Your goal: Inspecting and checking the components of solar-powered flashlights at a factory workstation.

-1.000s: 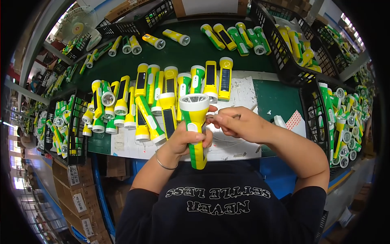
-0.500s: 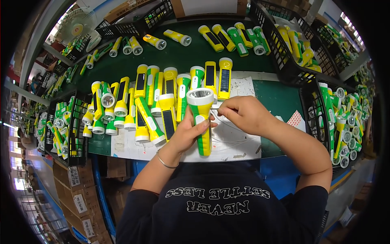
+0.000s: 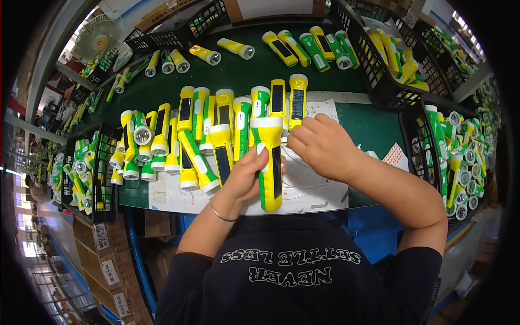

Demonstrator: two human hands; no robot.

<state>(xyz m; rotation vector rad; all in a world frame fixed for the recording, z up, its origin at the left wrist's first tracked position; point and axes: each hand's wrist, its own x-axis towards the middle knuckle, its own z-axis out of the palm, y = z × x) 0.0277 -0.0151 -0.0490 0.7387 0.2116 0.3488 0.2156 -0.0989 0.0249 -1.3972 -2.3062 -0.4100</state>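
My left hand (image 3: 246, 176) is wrapped round a yellow and green flashlight (image 3: 270, 187) with a white head. The flashlight's head points away from me and its dark solar panel partly shows. Just right of the head, my right hand (image 3: 322, 149) is closed, knuckles up; its fingertips and whatever they hold are hidden. Thin white cables (image 3: 310, 181) lie on the white sheet (image 3: 333, 195) under my hands. Beyond and left of the held flashlight, several similar flashlights (image 3: 221, 149) rest close together, some with solar panels up.
Black crates of flashlights stand at the left (image 3: 103, 179), the right (image 3: 420, 143) and the back right (image 3: 374, 81). More flashlights (image 3: 311, 51) lie on the green tabletop (image 3: 162, 84) at the back. A red-and-white patterned sheet (image 3: 395, 156) is at the right.
The held flashlight has turned in my left hand: its lens faced up before, and now the solar panel shows. My right hand has moved slightly up, with its fingers curled further in.
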